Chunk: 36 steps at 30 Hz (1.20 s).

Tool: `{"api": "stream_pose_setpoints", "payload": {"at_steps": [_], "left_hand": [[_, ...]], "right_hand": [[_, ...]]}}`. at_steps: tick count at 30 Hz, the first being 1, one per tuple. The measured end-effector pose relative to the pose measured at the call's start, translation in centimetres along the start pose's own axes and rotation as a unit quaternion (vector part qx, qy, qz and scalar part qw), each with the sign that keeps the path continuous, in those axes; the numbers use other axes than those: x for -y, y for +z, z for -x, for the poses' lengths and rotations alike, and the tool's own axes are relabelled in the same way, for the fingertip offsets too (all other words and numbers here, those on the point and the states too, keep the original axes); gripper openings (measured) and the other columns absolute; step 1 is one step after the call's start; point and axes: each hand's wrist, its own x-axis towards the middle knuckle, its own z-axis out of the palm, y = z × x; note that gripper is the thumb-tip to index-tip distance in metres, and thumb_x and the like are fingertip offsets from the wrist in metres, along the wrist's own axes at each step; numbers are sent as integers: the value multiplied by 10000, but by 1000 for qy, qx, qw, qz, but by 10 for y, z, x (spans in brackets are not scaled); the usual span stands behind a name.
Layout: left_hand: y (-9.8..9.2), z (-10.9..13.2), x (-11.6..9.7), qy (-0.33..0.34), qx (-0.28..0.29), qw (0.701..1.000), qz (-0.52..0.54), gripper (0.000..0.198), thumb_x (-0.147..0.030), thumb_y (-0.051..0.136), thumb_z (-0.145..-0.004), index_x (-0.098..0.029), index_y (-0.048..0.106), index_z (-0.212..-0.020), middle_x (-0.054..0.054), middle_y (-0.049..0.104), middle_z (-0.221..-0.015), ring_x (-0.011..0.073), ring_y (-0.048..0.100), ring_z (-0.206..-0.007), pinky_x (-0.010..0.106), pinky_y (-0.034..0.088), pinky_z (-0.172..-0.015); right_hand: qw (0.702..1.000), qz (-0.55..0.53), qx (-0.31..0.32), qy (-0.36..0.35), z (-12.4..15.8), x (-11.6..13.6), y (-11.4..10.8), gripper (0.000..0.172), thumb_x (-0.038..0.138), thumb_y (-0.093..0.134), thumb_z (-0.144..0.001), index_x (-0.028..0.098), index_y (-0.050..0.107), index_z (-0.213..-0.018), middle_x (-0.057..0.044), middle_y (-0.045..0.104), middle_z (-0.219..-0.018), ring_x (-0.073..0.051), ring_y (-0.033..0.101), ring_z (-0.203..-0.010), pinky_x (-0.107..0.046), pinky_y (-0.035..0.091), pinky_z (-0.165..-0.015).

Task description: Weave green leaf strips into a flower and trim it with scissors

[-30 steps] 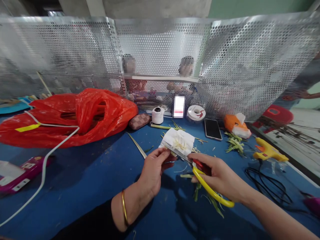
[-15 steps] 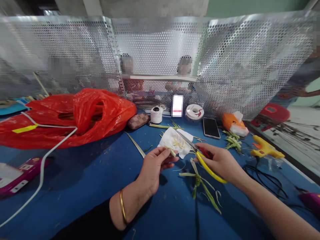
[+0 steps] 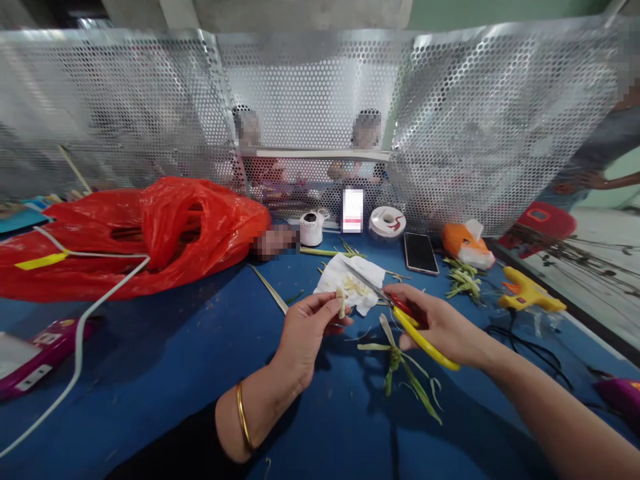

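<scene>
My left hand point(image 3: 313, 330) pinches a small pale curled strip of plant leaf point(image 3: 341, 301) between thumb and fingers. In my right hand point(image 3: 435, 320) is a pair of scissors point(image 3: 419, 335) with yellow and red handles, its blades pointing to the upper left. The blades pass over a white tissue point(image 3: 334, 270), on which several small pale yellow pieces point(image 3: 356, 287) lie. Below the scissors, on the blue table, rests a knotted bundle of green leaf strips point(image 3: 395, 360) with its ends spread out. A thin leaf strip point(image 3: 269, 289) lies left of the tissue.
A red plastic bag point(image 3: 210, 207) covers the left, with a white cord point(image 3: 80, 340) in front. Behind the tissue are a thread spool point(image 3: 311, 230), a ribbon roll point(image 3: 387, 222), and a phone point(image 3: 421, 253). A yellow glue gun point(image 3: 533, 293) lies right. Perforated metal panels point(image 3: 310, 87) stand behind.
My left hand has turned the pale strip more upright. The scissors' handles have spread a little as my right hand shifted slightly. The view has moved a bit.
</scene>
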Motion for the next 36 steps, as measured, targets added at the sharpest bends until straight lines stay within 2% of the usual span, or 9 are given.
{"api": "stream_pose_setpoints", "payload": {"at_steps": [2, 6, 12, 16, 22, 28, 36], "left_hand": [[0, -1, -1, 14, -13, 1000, -21, 162, -283, 733, -685, -154, 725, -783, 31, 703, -676, 133, 654, -586, 214, 476, -555], [0, -1, -4, 35, -24, 998, -55, 134, -272, 720, -684, -156, 716, -751, 18, 689, -639, 125, 636, -567, 223, 473, -583], [1, -1, -4, 49, -28, 997, -60, 74, -205, 674, -667, -160, 708, -716, 1, 669, -611, 120, 616, -556, 231, 473, -590], [1, -2, -4, 57, -41, 996, -53, 70, -194, 685, -645, -162, 710, -702, -12, 660, -602, 102, 585, -545, 219, 471, -585], [2, -1, -5, 63, -45, 996, -40, 59, -181, 677, -650, -164, 706, -698, -21, 657, -630, 91, 586, -560, 213, 485, -610], [3, -2, -5, 65, -56, 996, -33, 76, -203, 696, -642, -166, 706, -707, -13, 665, -629, 99, 590, -560, 225, 483, -605], [1, -1, -3, 61, -26, 996, -52, 121, -204, 664, -670, -171, 720, -772, -1, 681, -645, 112, 609, -582, 229, 473, -612]], "right_hand": [[1000, 6, 26, 0, 5, 10, 2, 746, 372, 785, -630, 195, 479, -1286, -44, 637, -1056, -239, 596, -940, -313, 502, -775], [998, 58, 27, -21, 11, 20, 1, 693, 312, 802, -608, 231, 533, -1242, -49, 606, -1128, -241, 572, -985, -332, 492, -821], [993, 114, 14, -40, 12, 17, -2, 719, 391, 809, -599, 256, 542, -1253, -6, 593, -868, -167, 540, -724, -278, 476, -623], [992, 122, 9, -43, 11, 16, -3, 715, 443, 815, -586, 261, 560, -1228, 8, 567, -818, -150, 501, -678, -264, 448, -590], [991, 126, 19, -39, 11, 17, -5, 704, 458, 809, -608, 260, 545, -1230, 8, 576, -843, -151, 508, -695, -264, 448, -605], [992, 111, 19, -49, 13, 16, -5, 698, 419, 804, -615, 258, 538, -1240, -36, 619, -1046, -214, 580, -878, -317, 492, -747], [993, 102, 38, -51, 13, 18, -3, 735, 388, 812, -606, 258, 529, -1272, -56, 604, -1123, -229, 581, -921, -330, 490, -801]]}}
